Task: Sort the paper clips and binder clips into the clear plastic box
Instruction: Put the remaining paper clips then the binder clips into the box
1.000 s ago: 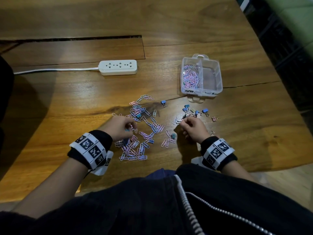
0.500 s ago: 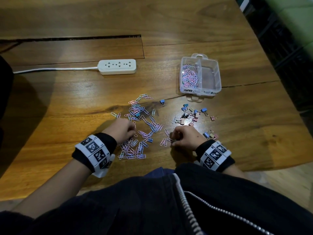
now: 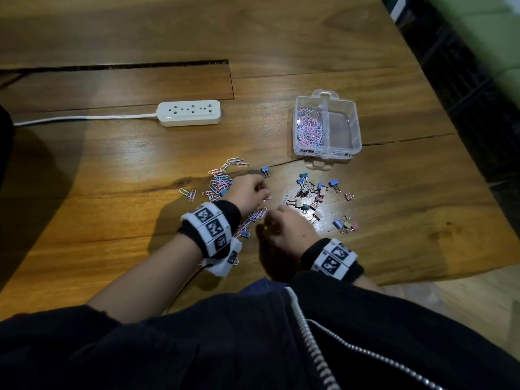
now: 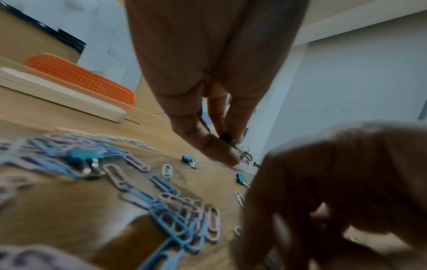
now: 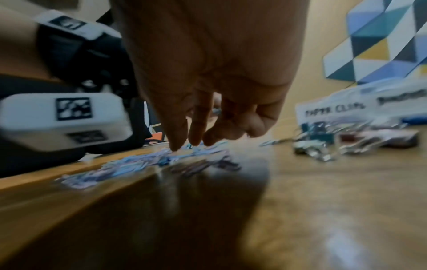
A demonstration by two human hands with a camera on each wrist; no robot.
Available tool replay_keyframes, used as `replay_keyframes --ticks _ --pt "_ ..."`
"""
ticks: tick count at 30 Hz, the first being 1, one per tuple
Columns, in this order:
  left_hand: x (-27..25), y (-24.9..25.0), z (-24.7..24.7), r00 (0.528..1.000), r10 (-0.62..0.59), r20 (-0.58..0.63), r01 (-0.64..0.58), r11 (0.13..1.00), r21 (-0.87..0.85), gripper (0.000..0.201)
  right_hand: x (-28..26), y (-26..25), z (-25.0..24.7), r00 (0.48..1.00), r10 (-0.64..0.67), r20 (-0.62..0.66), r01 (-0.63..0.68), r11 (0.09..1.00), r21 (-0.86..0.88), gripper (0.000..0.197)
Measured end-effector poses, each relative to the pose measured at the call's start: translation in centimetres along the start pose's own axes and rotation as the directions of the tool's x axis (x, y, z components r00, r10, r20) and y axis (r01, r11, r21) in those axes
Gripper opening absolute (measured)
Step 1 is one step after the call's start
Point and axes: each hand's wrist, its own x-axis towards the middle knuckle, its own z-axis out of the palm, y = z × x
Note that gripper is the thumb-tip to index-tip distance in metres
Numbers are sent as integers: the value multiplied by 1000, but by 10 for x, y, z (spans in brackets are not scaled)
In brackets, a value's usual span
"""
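Note:
A clear plastic box with two compartments stands on the wooden table, and its left one holds pink and blue paper clips. Its label reads "PAPER CLIPS" in the right wrist view. Loose paper clips lie left of centre, and binder clips lie to their right. My left hand pinches a small dark binder clip between thumb and fingertips. My right hand points its bunched fingertips down onto paper clips; any grip is blurred.
A white power strip with its cable lies at the back left, before a long slot in the table. More binder clips sit right of my right hand, and one blue clip lies apart. The table edge runs down the right.
My left hand has moved up and to the right across the paper clip pile. My right hand came down-left from the binder clips and now stays by the paper clips.

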Motion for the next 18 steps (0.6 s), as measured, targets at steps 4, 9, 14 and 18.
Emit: replay_keyframes --ticks 4,9,14,18 --pt "10 12 6 996 -40 79 58 968 -244 8 3 -14 15 990 -77 122 80 997 -20 29" --pt "10 -21 -18 999 -10 -45 13 998 67 20 10 -17 16 990 -63 127 67 997 -27 31" --pt "1 -50 -37 996 -62 -68 85 893 443 27 10 -22 17 984 -123 130 133 989 -67 36" --pt "-5 -50 -36 996 -56 -70 81 903 422 27 11 -21 16 986 -114 124 117 993 -21 27"
